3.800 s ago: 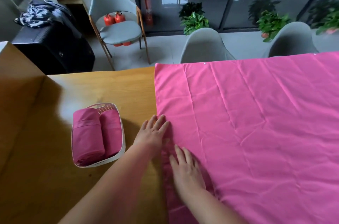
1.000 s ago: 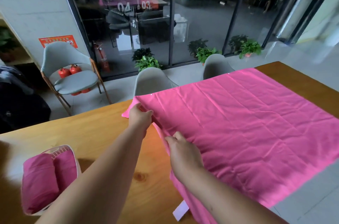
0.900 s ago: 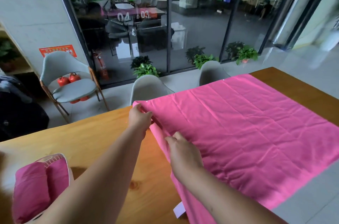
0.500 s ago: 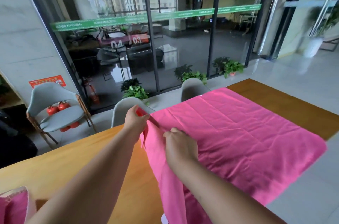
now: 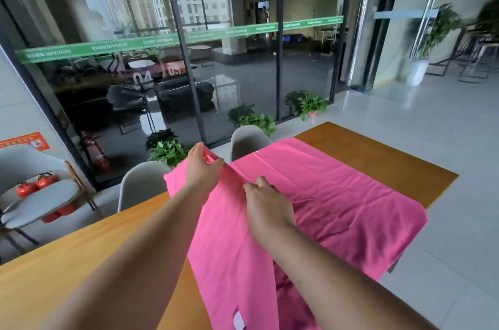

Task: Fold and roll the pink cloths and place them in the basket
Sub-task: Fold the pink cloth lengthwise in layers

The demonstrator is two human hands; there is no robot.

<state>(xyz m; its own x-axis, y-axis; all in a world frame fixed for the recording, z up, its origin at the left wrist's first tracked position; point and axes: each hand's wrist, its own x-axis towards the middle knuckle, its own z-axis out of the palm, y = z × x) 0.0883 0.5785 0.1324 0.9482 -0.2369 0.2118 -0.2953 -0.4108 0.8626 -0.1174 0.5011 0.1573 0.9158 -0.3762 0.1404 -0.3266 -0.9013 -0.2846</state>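
Across a wooden table (image 5: pixel 378 157), spread flat on the right and draping off its right side, a pink cloth (image 5: pixel 337 194). Beyond the far edge, two grey chairs (image 5: pixel 143 184). Holds the cloth's left edge raised clear of the wood with both hands: left hand (image 5: pixel 201 170) pinching the far corner between thumb and fingers, right hand (image 5: pixel 266 206) gripping the same edge nearer, fingers curled into a fold. Low on the hanging part, a small white label (image 5: pixel 239 321).

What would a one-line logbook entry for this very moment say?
step: folding | left hand: pinches pink cloth edge, raised | right hand: grips same edge | table: cloth partly lifted off it | basket: not in view
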